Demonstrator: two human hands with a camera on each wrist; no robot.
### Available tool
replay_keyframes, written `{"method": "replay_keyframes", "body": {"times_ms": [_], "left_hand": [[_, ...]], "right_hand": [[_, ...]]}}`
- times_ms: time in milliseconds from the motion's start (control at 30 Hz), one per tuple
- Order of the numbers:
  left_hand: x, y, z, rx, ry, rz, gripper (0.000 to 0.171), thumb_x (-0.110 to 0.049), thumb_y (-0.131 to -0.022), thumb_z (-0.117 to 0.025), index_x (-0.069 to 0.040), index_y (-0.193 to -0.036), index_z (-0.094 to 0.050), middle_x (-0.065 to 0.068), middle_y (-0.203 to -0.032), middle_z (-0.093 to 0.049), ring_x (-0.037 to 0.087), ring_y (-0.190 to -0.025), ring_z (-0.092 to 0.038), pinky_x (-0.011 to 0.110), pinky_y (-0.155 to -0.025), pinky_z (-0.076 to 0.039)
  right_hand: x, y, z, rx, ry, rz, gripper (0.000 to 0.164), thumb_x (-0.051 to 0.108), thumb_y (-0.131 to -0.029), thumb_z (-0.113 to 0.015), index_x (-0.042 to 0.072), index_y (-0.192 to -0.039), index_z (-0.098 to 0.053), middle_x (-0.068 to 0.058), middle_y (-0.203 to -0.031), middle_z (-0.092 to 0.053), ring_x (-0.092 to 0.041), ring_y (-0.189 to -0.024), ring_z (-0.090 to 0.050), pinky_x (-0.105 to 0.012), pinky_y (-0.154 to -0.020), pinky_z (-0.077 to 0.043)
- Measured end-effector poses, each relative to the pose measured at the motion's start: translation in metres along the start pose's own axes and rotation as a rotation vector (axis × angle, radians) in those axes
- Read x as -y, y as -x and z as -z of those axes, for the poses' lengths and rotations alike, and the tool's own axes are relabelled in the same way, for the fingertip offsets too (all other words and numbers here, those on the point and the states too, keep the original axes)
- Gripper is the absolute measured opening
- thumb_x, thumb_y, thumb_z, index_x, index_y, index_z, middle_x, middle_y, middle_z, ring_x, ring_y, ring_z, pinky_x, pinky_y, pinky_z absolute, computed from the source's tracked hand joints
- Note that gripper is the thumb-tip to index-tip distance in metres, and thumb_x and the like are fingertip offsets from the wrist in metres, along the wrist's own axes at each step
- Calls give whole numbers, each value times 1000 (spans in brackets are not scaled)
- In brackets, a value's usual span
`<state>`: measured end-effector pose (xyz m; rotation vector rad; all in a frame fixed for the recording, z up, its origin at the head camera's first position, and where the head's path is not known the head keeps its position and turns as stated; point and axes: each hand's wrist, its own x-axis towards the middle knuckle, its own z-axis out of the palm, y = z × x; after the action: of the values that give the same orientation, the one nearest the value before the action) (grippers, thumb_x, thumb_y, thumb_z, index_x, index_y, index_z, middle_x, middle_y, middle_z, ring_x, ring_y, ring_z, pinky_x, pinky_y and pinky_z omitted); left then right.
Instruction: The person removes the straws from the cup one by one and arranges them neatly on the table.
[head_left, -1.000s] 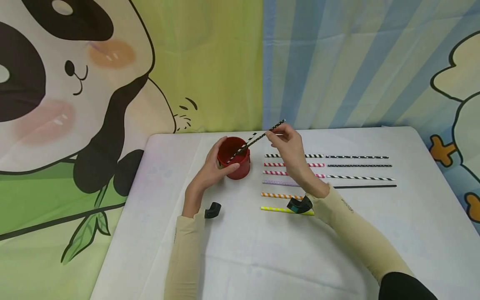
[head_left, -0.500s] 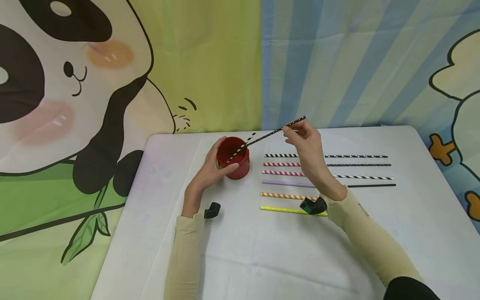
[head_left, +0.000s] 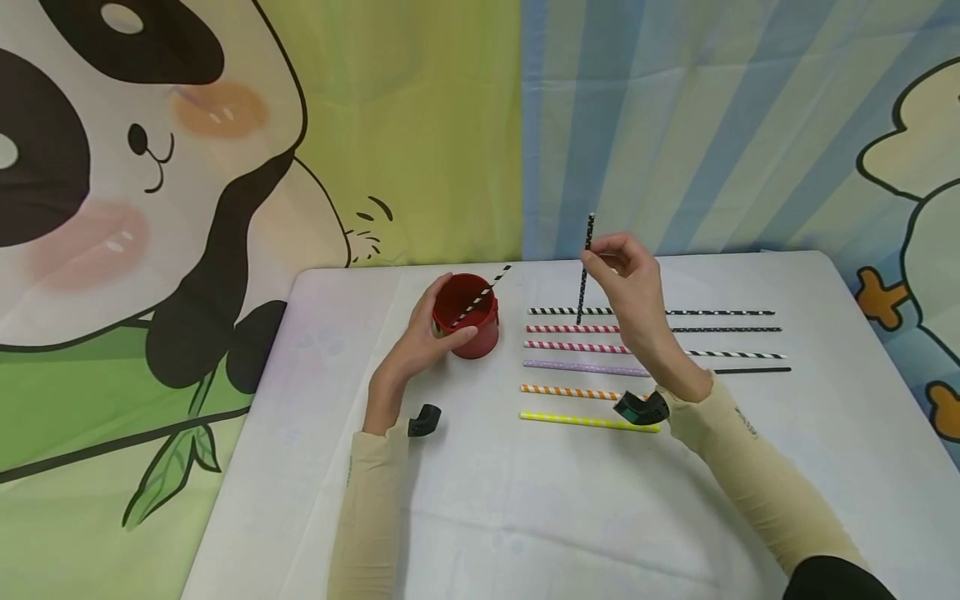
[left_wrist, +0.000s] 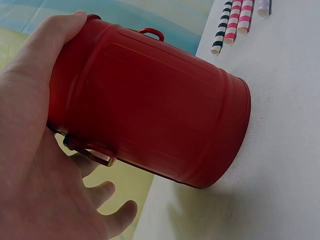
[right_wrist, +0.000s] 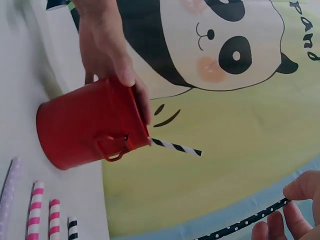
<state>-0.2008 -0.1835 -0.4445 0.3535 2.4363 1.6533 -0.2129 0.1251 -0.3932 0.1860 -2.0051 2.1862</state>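
Observation:
My left hand (head_left: pixel 415 346) grips the small red bucket (head_left: pixel 486 336) near its rim, thumb at the front and fingers round the far left side. The bucket stands upright on the table. A black-and-white striped paper straw (head_left: pixel 491 287) leans inside it, its top sticking out to the right. Between thumb and fingertips, my right hand (head_left: pixel 636 300) pinches a black straw with white dots (head_left: pixel 582 287), held nearly vertical above the laid-out straws. In the right wrist view this dotted straw (right_wrist: pixel 245 221) is apart from the bucket; part of it runs out of frame.
Straws lie in two columns: a left one with a red-striped straw (head_left: pixel 562 329), a purple straw (head_left: pixel 577 367) and a yellow straw (head_left: pixel 577 420), and a right one of dark straws, including a plain black straw (head_left: pixel 757 370). A printed curtain (head_left: pixel 435 167) hangs behind the white table (head_left: pixel 510 517).
My right hand has drawn the dotted straw away from the bucket to the right and swung it from slanted to nearly upright. The left hand and bucket stayed in place.

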Motion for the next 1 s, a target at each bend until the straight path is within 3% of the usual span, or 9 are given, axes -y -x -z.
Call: {"method": "replay_keyframes", "body": {"times_ms": [233, 400, 567, 800, 1000], "left_hand": [[36, -12, -2, -31, -27, -21, 88, -34, -88, -77, -40, -156, -22, -7, -155, -34, 15, -144, -32, 50, -112, -42], [36, -13, -3, -34, -26, -27, 88, -34, -88, -77, -39, -157, -22, -7, -155, -35, 15, -143, -32, 50, -112, -42], [38, -14, -2, -33, -20, -45, 88, -31, -88, -77, -35, -157, -23, -4, -155, -36, 18, -144, -33, 51, -112, -41], [37, -13, -3, -29, -14, -40, 90, -31, -87, -78, -34, -157, -22, -5, -154, -37, 17, -142, -34, 50, -110, -45], [38, -14, -3, -25, -10, -28, 90, -32, -87, -78, -32, -158, -22, -5, -154, -36, 18, -142, -34, 51, -108, -47]], "right_hand": [[-7, 2, 6, 23, 193, 65, 18, 19, -96, -68, 8, -109, -64, 2, -109, -62, -15, -102, -61, -25, -89, -49], [-10, 3, 11, 67, 434, 159, 18, 20, -97, -64, 7, -109, -63, -3, -111, -62, -18, -101, -60, -36, -93, -48], [-14, 6, 13, 138, 630, 260, 12, 14, -95, -63, 9, -105, -62, -9, -109, -61, -24, -99, -58, -49, -89, -46], [-23, 11, 14, 218, 854, 334, 6, 12, -91, -61, 13, -97, -60, -6, -99, -59, -28, -95, -59, -43, -83, -48], [-34, 14, 20, 246, 998, 510, 7, 7, -87, -61, 10, -94, -61, -7, -88, -57, -27, -76, -51, -38, -67, -40]]}}
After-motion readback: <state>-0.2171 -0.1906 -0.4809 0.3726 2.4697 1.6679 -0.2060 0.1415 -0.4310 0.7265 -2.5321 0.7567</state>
